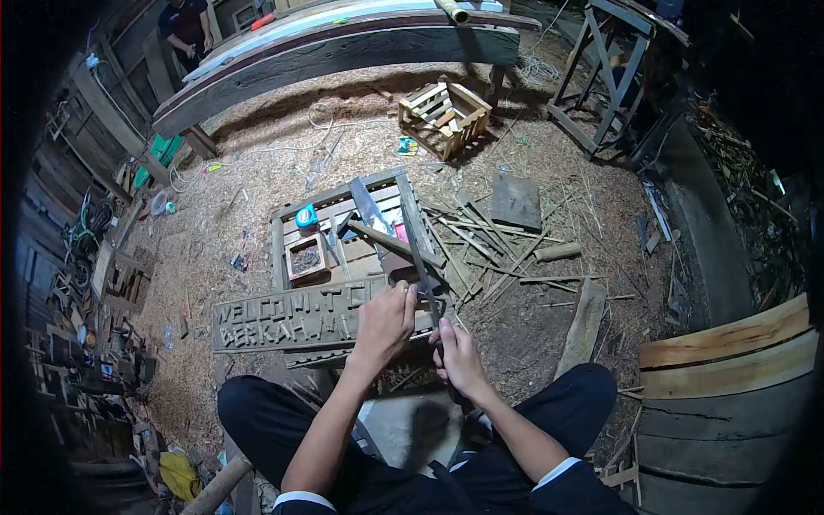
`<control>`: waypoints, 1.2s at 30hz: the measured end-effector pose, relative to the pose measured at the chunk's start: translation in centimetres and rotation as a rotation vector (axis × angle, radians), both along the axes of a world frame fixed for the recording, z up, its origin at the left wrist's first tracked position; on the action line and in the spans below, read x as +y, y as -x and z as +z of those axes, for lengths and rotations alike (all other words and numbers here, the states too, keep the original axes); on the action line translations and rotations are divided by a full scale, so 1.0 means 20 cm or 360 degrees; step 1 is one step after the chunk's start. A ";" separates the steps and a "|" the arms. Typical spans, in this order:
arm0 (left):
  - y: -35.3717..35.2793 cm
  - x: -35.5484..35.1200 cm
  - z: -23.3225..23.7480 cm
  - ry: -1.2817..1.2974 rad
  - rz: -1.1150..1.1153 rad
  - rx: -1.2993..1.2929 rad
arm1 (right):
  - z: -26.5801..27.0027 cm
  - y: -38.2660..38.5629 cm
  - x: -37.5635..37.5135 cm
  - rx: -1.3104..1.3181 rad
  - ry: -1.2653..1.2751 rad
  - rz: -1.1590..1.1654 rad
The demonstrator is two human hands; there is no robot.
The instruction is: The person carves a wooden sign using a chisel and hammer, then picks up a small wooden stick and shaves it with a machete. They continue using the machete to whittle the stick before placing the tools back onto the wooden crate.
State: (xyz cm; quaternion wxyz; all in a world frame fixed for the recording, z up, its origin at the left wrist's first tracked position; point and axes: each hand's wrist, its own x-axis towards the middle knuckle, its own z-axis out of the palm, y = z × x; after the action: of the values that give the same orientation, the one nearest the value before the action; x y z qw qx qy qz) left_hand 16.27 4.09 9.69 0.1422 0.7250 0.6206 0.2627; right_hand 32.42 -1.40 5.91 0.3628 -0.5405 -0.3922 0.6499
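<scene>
My right hand (460, 357) is wrapped round the dark handle of a long, narrow-bladed knife (427, 279), its blade pointing away from me. Just left of the blade, my left hand (386, 323) is closed, fingers pinched near the blade; whatever it holds is too small to make out. Under the hands stands a low slatted wooden table (279, 249). On its near edge lies a board with raised letters (257, 322), partly covered by my left arm. Beyond my hands lie a handsaw (367, 206) and a hammer (382, 238).
A blue tape measure (306, 217) and a small wooden box (305, 258) sit on the table. Thin sticks (489, 240) litter the ground to its right. A slatted crate (446, 120) stands ahead, before a long bench (343, 64). Another person (184, 30) stands at the far left.
</scene>
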 end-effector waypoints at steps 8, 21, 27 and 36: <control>0.00 0.00 -0.05 -0.0026 -0.0123 -0.0137 | 0.05 0.00 -0.02 0.0018 0.0003 -0.0112; 0.06 0.01 -0.09 -0.0268 -0.0214 0.0001 | 0.09 0.02 -0.01 0.0138 -0.0097 -0.0046; 0.11 0.00 -0.11 -0.0209 -0.0279 0.0073 | 0.09 0.02 0.00 0.0027 0.0196 0.0061; 0.06 0.00 -0.09 -0.0324 -0.0279 0.0196 | 0.06 0.02 -0.04 -0.0331 -0.0159 0.0026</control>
State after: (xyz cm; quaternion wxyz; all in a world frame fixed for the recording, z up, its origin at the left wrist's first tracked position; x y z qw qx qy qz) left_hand 15.00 4.11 7.91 0.0522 0.8018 0.5326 0.2659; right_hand 31.99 -2.10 7.13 0.3413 -0.5830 -0.4642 0.5728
